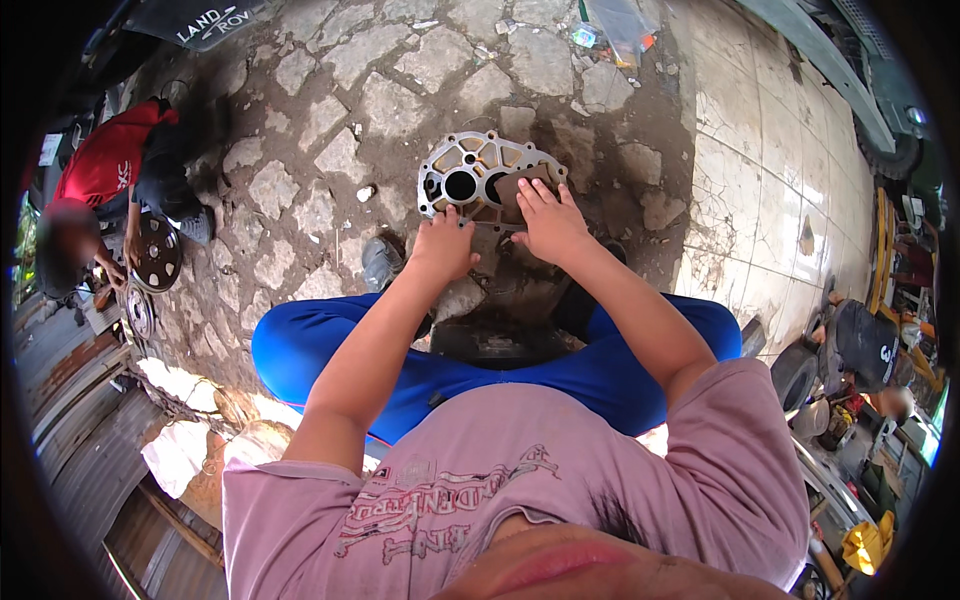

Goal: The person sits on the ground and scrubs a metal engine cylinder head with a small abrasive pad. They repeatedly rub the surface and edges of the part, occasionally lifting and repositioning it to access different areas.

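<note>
A silver cast-metal gear housing (462, 160) lies on the stone ground in front of me, with round bores and bolt holes along its flange. My left hand (446, 243) grips its near left edge, fingertips over the rim and thumb held off to the right. On the housing's right part my right hand (547, 220) presses a brown sheet of sandpaper (510, 195) against the top face, fingers laid over it. The sheet partly covers a second bore. What lies under the right palm is hidden.
A person in a red shirt (100, 165) crouches at left by a round pulley-like wheel (157, 255). Pale tiles (740, 150) border the stones on the right. Another person in dark clothing (865, 345) is at far right near tyres. A clear plastic bag (620, 30) lies at the back.
</note>
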A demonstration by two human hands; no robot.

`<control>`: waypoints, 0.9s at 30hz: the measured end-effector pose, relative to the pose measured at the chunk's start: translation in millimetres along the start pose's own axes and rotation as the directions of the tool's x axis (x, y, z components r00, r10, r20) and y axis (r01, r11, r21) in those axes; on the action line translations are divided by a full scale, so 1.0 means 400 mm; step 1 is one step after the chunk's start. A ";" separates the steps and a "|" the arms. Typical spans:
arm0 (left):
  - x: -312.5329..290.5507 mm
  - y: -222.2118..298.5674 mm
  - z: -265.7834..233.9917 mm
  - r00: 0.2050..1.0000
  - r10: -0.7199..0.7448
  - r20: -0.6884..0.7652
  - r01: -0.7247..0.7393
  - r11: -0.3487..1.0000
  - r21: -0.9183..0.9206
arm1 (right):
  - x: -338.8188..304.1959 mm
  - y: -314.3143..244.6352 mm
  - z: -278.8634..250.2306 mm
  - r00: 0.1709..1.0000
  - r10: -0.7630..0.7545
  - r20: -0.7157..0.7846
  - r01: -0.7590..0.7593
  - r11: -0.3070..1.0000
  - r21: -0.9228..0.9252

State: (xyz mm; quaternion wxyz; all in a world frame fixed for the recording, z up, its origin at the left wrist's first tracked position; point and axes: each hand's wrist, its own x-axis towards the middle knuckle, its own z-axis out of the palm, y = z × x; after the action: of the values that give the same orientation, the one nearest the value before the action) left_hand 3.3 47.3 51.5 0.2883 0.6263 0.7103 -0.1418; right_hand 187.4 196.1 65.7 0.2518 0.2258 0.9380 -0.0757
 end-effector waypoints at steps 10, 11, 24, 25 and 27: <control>0.002 0.000 0.006 1.000 0.007 -0.025 -0.007 1.000 0.019 | 0.000 0.003 0.023 0.999 0.006 -0.045 -0.006 1.000 0.006; 0.000 0.002 0.005 0.999 0.009 -0.035 -0.008 1.000 0.024 | -0.002 0.005 0.023 0.998 0.006 -0.056 -0.005 1.000 0.016; -0.002 0.005 0.012 0.999 0.012 -0.047 -0.010 1.000 0.028 | 0.000 0.009 0.030 0.992 0.003 -0.125 -0.001 1.000 0.016; -0.007 0.007 0.016 1.000 0.005 -0.023 -0.004 1.000 0.017 | -0.003 0.005 0.040 0.995 -0.003 -0.096 0.002 1.000 -0.006; -0.002 0.003 0.007 1.000 -0.007 0.011 0.007 1.000 0.002 | 0.001 0.000 0.022 0.999 -0.007 -0.050 0.004 0.998 -0.056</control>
State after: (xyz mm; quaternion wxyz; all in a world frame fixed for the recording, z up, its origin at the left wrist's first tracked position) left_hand 5.1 45.3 49.7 0.2910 0.6232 0.7109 -0.1471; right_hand 190.9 193.9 57.9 0.2342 0.2179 0.9464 -0.0445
